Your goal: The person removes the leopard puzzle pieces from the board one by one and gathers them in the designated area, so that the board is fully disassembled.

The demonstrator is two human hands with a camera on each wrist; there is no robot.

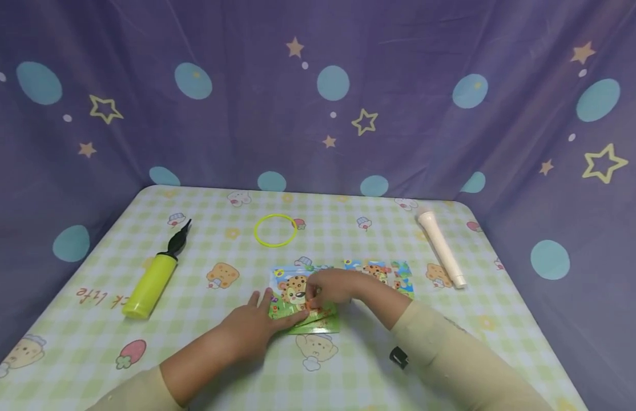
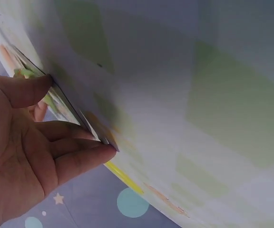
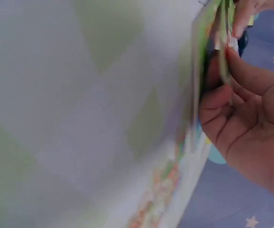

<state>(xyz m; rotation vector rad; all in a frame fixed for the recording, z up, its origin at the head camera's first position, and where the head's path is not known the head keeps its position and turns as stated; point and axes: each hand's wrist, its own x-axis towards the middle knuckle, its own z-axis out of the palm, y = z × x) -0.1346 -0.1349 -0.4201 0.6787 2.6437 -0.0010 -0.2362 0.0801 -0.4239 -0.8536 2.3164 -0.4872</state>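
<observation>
A leopard jigsaw puzzle (image 1: 289,284) on a flat board lies at the middle of the table. My left hand (image 1: 250,326) rests on its left and lower edge with fingers fairly straight, the fingertips touching the board. Over the puzzle's right half, my right hand (image 1: 332,286) pinches a thin puzzle piece (image 3: 224,52) between thumb and curled fingers. That piece is lifted at a slant from the board, and its face is mostly hidden in the head view. To the right lies a second leopard picture in loose pieces (image 1: 402,273), partly covered by my right forearm.
A yellow-green hand pump (image 1: 152,285) with a black nozzle lies at the left. Behind the puzzle is a yellow ring (image 1: 257,237). A pale stick-like tube (image 1: 442,249) lies far right, and a small black object (image 1: 398,357) is beside the right sleeve. A purple curtain (image 1: 236,137) encloses the table.
</observation>
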